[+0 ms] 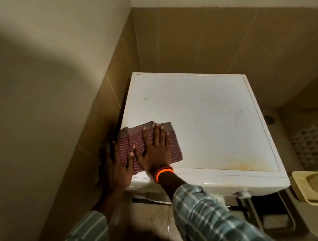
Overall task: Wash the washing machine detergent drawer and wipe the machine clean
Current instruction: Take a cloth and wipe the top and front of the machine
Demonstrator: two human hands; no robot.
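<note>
The white washing machine stands in a tiled corner, and I look down on its flat top. A red-and-white striped cloth lies spread on the top's near-left corner. My right hand, with an orange bangle at the wrist, presses flat on the cloth with its fingers spread. At the machine's left edge, my left hand has its thumb on the cloth and its fingers down the side, next to the wall. A yellowish stain marks the top near its front right. The detergent drawer cannot be made out.
Brown tiled walls close in behind the machine and tight along its left side. A white perforated laundry basket stands to the right. A pale yellow soap dish sits at the lower right. A control knob sticks out of the machine's front.
</note>
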